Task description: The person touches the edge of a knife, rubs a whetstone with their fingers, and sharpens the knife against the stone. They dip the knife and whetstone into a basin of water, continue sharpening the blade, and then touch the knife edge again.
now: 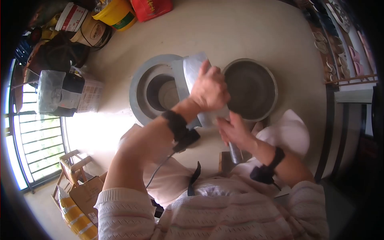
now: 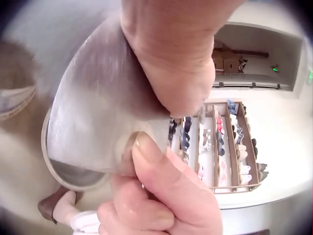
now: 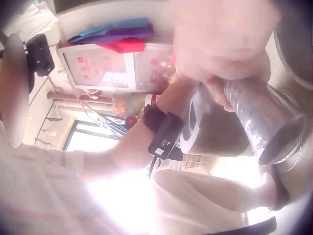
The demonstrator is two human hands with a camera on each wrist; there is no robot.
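A broad metal cleaver with a curved edge is held slantwise in front of the body. My right hand grips it where blade and handle meet, the thumb lying on the blade. Below that hand sticks out its thick, shiny round handle. My left hand holds the blade higher up with curled fingers, slightly blurred; its fingertips are hidden. Under the blade, to the left, stands a grey round vessel with a wide rim and a deep opening. A dark round basin is to the right.
Buckets and a red bag stand at the back left, near a plastic crate. A shoe rack lines the right wall. At the lower left are a wooden chair and a cardboard box.
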